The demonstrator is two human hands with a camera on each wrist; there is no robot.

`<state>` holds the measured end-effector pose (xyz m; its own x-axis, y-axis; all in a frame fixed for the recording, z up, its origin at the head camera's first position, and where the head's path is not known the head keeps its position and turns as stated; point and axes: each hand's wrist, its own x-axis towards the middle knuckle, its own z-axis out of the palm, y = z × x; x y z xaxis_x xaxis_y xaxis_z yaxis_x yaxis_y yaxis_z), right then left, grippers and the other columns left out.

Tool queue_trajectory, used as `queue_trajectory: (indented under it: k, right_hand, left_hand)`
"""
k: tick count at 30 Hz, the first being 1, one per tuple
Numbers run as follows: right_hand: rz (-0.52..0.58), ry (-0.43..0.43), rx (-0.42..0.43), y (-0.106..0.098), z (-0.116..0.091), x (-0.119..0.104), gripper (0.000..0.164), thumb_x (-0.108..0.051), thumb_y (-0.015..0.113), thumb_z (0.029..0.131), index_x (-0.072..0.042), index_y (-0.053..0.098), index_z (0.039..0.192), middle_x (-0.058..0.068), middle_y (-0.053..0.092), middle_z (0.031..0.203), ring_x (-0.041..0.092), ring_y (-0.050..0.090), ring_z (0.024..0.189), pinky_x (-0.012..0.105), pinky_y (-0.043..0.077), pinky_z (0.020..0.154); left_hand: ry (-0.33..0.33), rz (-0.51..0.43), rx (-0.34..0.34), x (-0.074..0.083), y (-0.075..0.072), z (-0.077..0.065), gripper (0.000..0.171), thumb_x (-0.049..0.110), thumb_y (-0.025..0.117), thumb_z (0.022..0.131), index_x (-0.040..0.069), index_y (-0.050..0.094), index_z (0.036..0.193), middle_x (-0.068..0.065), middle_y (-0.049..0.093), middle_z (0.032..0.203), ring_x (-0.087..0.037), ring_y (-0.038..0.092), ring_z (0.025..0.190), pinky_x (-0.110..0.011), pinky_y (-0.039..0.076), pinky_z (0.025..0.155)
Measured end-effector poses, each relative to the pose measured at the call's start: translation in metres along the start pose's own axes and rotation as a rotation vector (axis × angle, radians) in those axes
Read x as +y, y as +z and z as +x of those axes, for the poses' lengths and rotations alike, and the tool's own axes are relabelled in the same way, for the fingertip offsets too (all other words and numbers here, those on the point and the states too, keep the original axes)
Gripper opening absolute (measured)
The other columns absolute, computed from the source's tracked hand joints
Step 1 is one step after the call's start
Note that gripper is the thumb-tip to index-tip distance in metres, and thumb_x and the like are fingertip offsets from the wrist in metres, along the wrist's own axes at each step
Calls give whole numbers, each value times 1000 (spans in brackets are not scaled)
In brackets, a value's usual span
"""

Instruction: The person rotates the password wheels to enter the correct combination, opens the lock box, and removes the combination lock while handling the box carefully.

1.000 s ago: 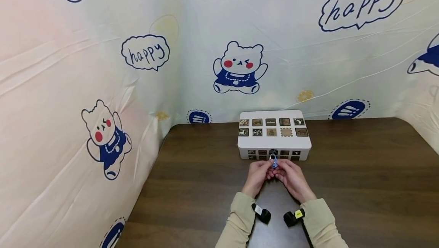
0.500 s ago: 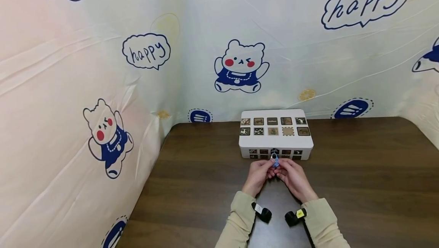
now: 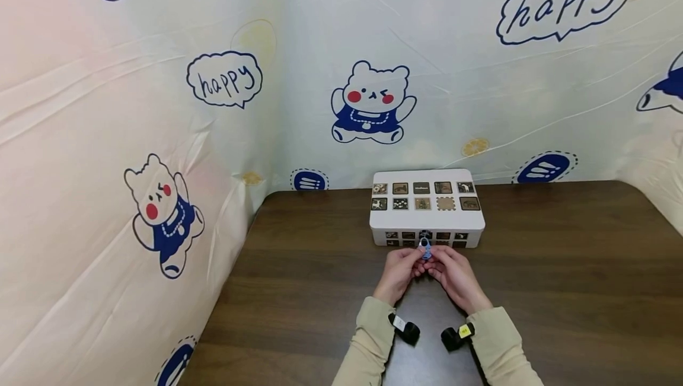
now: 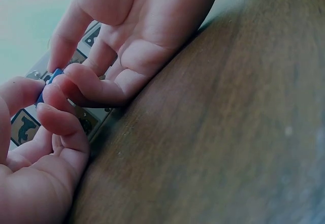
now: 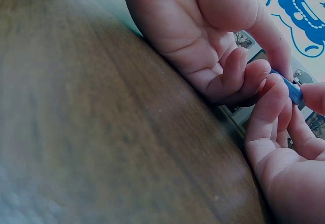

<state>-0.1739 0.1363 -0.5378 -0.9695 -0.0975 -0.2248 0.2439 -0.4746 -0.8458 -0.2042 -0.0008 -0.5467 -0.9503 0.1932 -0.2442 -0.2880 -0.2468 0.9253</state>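
Observation:
A small blue padlock (image 3: 426, 252) with a looped shackle is at the front latch (image 3: 425, 235) of a white box (image 3: 427, 220) printed with dark picture squares. My left hand (image 3: 397, 272) pinches the padlock's left side between thumb and fingers. From the other side, my right hand (image 3: 456, 276) pinches it too, and the fingertips of both hands nearly meet. Both wrist views show only a sliver of the blue body (image 5: 294, 93) between the fingers. Whether the shackle passes through the latch is too small to tell.
The brown wooden table (image 3: 565, 279) carries the box near its back edge. Behind and to the left hangs a pale curtain (image 3: 299, 77) with cartoon bears and "happy" bubbles. Black cameras (image 3: 409, 332) are strapped to both wrists over beige sleeves.
Both hands keep their pinch at the box front. The padlock's blue body seems turned or tilted slightly, and the whole view shifts a little with the head.

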Motion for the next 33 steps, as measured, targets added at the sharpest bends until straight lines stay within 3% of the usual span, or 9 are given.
queue_trajectory:
  k: [14, 23, 33]
  right_hand:
    - [-3, -6, -22, 2, -2, -3, 15, -10, 44, 101, -13, 58, 98, -2, 61, 87, 9, 61, 75, 22, 52, 72]
    - [-9, -1, -13, 3, -4, -4, 12, -11, 46, 101, -12, 58, 99, -2, 61, 87, 9, 61, 77, 22, 52, 72]
    - [5, -8, -20, 2, -2, -2, 14, -8, 43, 101, -11, 57, 99, -1, 60, 86, 9, 60, 75, 21, 52, 71]
  left_hand:
    - [23, -10, -8, 2, 1, -2, 11, 7, 64, 88, -3, 66, 85, 3, 57, 63, -5, 51, 52, -16, 43, 50]
    - [-4, -20, -9, 2, 0, 0, 7, 5, 64, 87, 2, 65, 81, 3, 56, 63, -5, 47, 53, -14, 39, 49]
    - [-11, -37, 15, 4, 0, -1, 17, 15, 60, 92, 1, 66, 86, 4, 56, 61, -3, 49, 51, -14, 41, 48]
